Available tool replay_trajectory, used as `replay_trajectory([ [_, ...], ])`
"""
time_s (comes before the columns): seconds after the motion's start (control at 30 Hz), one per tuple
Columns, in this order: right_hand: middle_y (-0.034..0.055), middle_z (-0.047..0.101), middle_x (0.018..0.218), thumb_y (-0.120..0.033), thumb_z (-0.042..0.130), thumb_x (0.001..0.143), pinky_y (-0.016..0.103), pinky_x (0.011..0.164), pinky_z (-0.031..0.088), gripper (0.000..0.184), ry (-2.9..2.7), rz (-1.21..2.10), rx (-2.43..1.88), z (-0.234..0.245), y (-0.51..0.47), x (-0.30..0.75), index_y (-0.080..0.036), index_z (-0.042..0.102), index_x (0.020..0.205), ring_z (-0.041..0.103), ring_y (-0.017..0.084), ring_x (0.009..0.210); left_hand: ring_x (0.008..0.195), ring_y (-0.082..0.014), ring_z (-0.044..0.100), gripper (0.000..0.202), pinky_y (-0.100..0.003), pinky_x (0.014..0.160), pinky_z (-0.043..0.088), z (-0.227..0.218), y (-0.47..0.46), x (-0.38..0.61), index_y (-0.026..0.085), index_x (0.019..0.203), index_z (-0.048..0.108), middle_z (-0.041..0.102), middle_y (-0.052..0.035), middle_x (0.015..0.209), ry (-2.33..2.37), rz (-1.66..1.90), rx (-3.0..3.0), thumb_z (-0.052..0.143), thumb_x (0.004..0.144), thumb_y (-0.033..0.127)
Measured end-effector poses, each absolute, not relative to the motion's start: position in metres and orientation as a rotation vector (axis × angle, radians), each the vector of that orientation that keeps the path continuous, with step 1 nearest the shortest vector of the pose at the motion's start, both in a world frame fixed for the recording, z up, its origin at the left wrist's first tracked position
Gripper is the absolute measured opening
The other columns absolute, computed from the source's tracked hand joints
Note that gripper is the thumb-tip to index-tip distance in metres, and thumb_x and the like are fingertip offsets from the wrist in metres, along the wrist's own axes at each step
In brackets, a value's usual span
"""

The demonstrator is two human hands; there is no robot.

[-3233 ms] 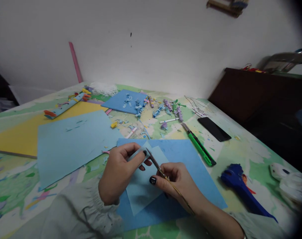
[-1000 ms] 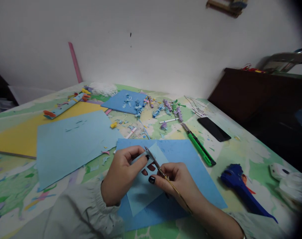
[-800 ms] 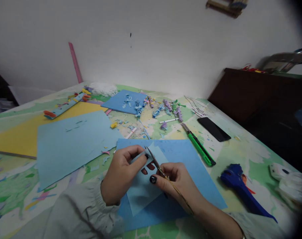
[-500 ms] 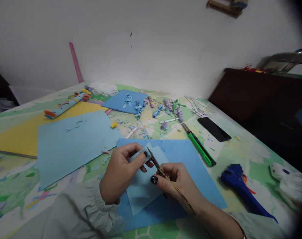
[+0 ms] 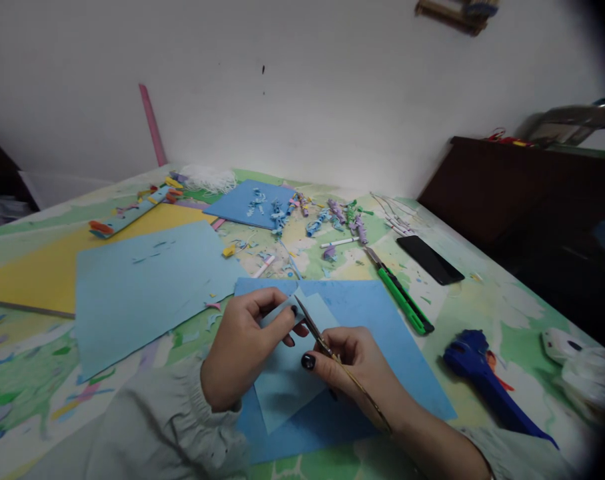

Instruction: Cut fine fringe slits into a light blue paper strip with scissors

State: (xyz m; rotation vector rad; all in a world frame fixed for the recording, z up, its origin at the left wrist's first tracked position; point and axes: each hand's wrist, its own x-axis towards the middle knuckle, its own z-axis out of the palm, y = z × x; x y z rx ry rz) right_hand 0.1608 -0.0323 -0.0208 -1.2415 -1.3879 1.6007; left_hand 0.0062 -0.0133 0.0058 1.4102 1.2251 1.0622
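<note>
Pinching a small pale-blue paper piece [image 5: 276, 312] over a larger pale-blue sheet [image 5: 285, 397] — the left hand [image 5: 245, 350], thumb closed to fingers.
The right hand [image 5: 362, 365], curled round slim metal scissors [image 5: 310, 321], brings blades to it — near a green-and-black plastic cutter [image 5: 403, 300].

Black phone [image 5: 430, 260] near green cutter [image 5: 403, 301] — pink strip [image 5: 152, 125] against wall [image 5: 332, 87].
</note>
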Motion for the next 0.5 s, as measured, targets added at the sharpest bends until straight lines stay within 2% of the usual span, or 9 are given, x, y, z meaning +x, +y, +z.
replay_trajectory([
  [0.5,-0.0085,0.032,0.041,-0.048,0.073,0.057,0.017,0.035,0.019,0.044,-1.394,1.571,-1.272,-0.0227,-0.0314,0.161,-0.015,0.044,0.053,0.027,0.003,0.037,0.05,-0.0116,0.054,0.017,-0.023,0.051,0.044,0.0059,-0.0134,0.0063,0.015,0.058,0.055,0.063,-0.0009,0.058,1.197,1.033,1.388,0.052,0.074,0.019],
])
